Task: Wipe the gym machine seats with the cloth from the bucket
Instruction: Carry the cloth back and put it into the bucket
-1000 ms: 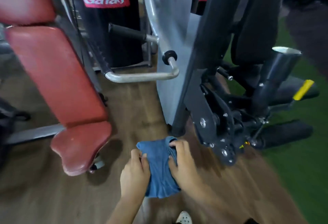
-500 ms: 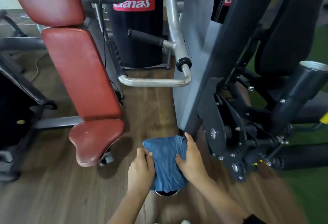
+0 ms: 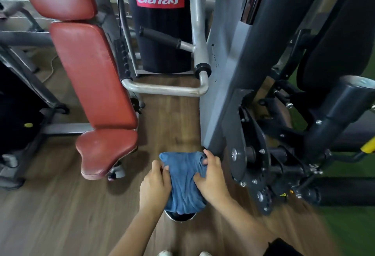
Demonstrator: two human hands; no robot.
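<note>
Nearest, the blue cloth [image 3: 185, 182] is held at both sides, pinched by the left hand [image 3: 155, 184] and bunched in the curled fingers of the right hand [image 3: 212, 180], probably to be spread out over the bucket [image 3: 179, 217] glimpsed beneath. Open floor [image 3: 60, 205] is left toward the red seat [image 3: 105, 150], just ahead-left. On the right, movement is hemmed by the grey machine frame [image 3: 221, 73], close beside the right hand.
</note>
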